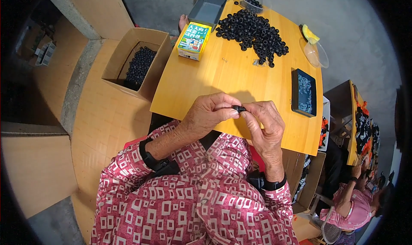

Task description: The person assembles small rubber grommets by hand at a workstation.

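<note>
In the head view, the left hand [210, 111] and right hand [267, 124] both pinch a small black rounded piece [239, 108], possibly rubber, above the yellow flat wooden table [193, 86] near its front edge, a piece likely light, firm and best held by its ends.

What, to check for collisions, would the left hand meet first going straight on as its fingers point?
The left hand would likely meet the right hand first, just past the small black part between them.
</note>
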The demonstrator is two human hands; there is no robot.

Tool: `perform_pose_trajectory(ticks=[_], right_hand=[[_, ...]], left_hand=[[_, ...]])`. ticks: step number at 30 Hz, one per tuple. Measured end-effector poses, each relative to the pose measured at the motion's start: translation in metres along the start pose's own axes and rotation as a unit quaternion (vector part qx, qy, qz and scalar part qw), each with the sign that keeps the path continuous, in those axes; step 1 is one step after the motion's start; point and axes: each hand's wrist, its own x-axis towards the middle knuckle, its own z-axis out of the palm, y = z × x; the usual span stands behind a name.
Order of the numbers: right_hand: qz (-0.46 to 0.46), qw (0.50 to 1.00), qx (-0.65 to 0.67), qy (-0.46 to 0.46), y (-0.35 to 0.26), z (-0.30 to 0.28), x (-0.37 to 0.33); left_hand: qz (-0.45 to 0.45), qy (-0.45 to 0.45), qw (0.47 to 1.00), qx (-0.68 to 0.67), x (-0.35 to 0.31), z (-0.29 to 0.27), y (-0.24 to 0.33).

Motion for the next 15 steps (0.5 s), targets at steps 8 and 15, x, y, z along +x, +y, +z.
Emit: perform_pose_trajectory(ticks=[8, 15], right_hand=[[-0.022, 0.999, -0.026, 0.01, -0.002, 0.006, -0.001], [0.029, 0.999, 0.027, 0.03, -0.003, 0.018, -0.009]], left_hand=[[-0.005, 0.013, 1.0, 0.01, -0.001, 0.002, -0.003], [-0.026, 0.032, 0.998, -0.04, -0.001, 0.003, -0.006]])
